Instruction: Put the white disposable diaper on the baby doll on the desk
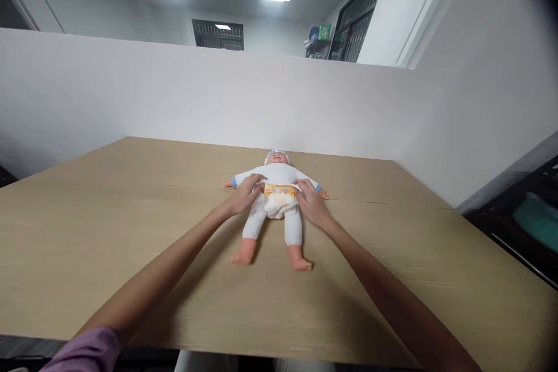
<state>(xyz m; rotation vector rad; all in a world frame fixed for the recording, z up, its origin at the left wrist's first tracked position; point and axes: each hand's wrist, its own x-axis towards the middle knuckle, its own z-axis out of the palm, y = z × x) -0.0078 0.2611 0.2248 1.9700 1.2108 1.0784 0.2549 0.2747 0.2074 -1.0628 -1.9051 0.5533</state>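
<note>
A baby doll (pixel 275 174) lies on its back in the middle of a wooden table (pixel 108 232), head away from me, arms spread, bare feet toward me. It wears a white top, white leggings, a cap and a diaper (pixel 277 200) with a yellow printed waistband. My left hand (pixel 246 193) rests on the diaper's left side at the doll's waist, fingers curled against the waistband. At the right side of the waist my right hand (pixel 310 200) does the same, fingers pressed on the band's edge.
A white partition wall (pixel 174 93) runs behind the table and along its right side. Dark shelving holding a teal object (pixel 538 218) stands low at the right. The table's near edge is just in front of my body.
</note>
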